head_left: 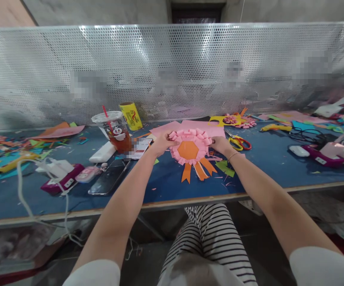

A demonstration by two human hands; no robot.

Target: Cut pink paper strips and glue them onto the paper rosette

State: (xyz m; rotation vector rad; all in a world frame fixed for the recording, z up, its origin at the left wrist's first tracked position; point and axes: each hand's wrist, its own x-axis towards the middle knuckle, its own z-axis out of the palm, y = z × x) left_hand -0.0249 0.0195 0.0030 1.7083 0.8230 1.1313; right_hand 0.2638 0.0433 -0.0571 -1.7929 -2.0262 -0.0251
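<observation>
Between my two hands is a paper rosette (189, 150) with pink looped petals, an orange centre and orange and white ribbon tails hanging toward me. My left hand (162, 144) pinches its left edge. At the opposite edge, my right hand (221, 145) has its fingers closed on the pink petals. Sheets of pink paper (156, 130) lie behind the rosette. Just beyond my right hand rest yellow and red scissors (240, 143). A green paper scrap (225, 168) lies below my right wrist.
Left of my arm are an iced drink cup (116, 133), a yellow roll (131, 116), a phone (109, 177) and a purple power strip (63, 178) with white cables. To the right lie a yellow glue gun (275, 128) and another power strip (323, 155). A perforated metal screen (115, 51) stands behind.
</observation>
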